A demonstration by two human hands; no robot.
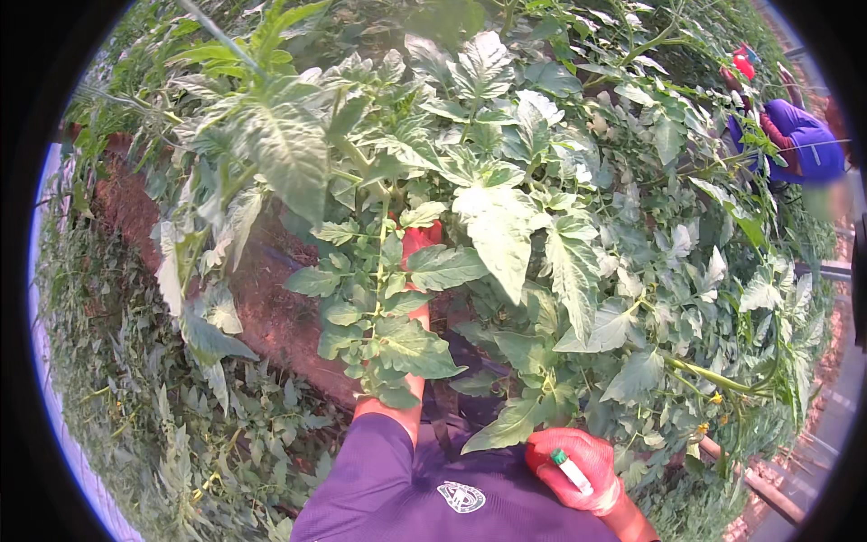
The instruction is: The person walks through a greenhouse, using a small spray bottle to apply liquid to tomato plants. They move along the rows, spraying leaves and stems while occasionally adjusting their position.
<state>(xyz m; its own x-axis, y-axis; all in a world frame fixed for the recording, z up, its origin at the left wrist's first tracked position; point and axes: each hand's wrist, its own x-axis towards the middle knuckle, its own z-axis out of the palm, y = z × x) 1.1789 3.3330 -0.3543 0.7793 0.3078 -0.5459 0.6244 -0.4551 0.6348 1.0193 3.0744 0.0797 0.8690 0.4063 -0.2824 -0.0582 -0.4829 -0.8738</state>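
Observation:
My left hand, in a red glove, reaches forward in among the tomato plants. Leaves cover much of it and of the forearm, so its fingers and anything in them are hidden. A compound tomato leaf hangs over that forearm. Close to my chest, my right hand, also red-gloved, is curled around a small white tube with a green cap. A broad tomato leaf lies just left of the right hand.
Dense tomato foliage surrounds me, with small yellow flowers at the lower right. Bare reddish soil shows at left. A stem crosses close to the camera. A co-worker in purple bends among plants at far right.

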